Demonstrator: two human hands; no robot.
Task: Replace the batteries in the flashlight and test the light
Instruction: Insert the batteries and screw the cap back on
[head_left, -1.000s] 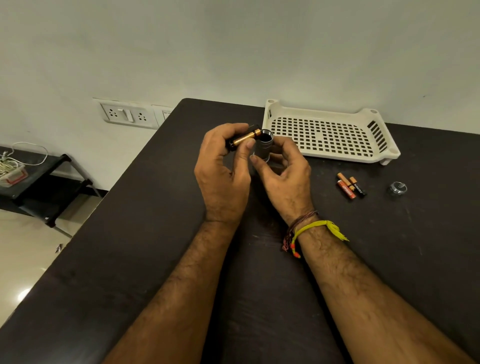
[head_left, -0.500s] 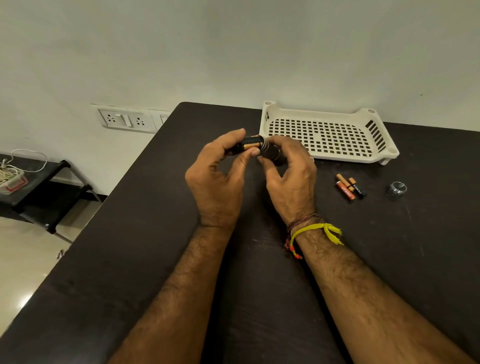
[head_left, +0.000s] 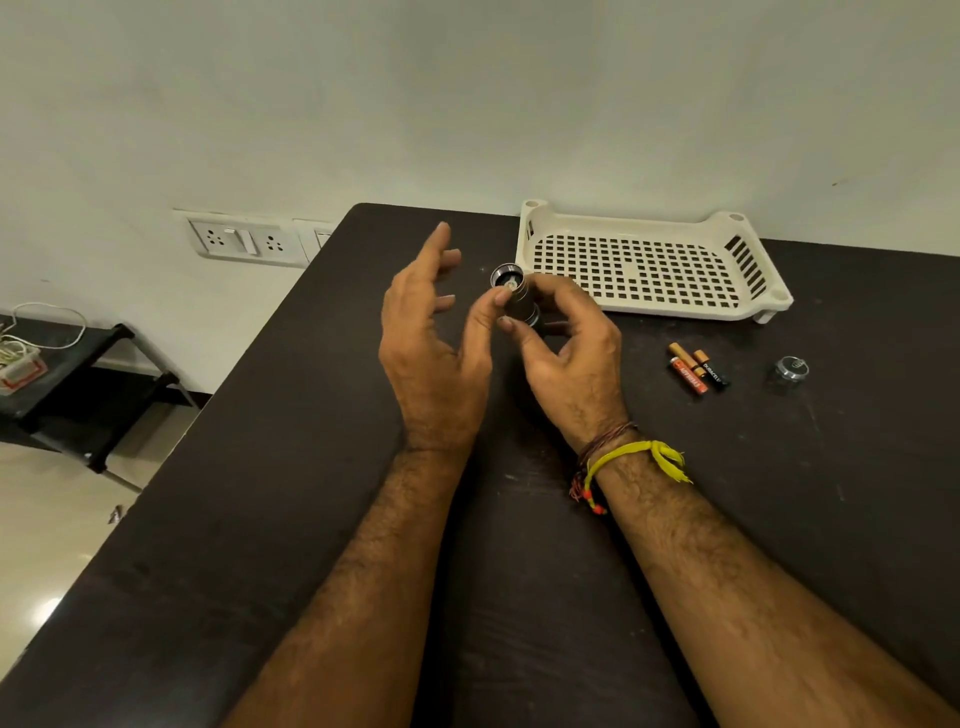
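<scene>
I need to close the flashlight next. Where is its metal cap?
The metal cap lies on the dark table, on the person's right, just right of the loose batteries, below the tray's right corner.

Cream perforated tray (head_left: 644, 260), wall sockets (head_left: 244, 241), dark table (head_left: 311, 467)

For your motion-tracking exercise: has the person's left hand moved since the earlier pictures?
Yes. The left hand has opened and drawn leftward, away from the white tray; only its thumb touches the flashlight in the right hand.
</scene>
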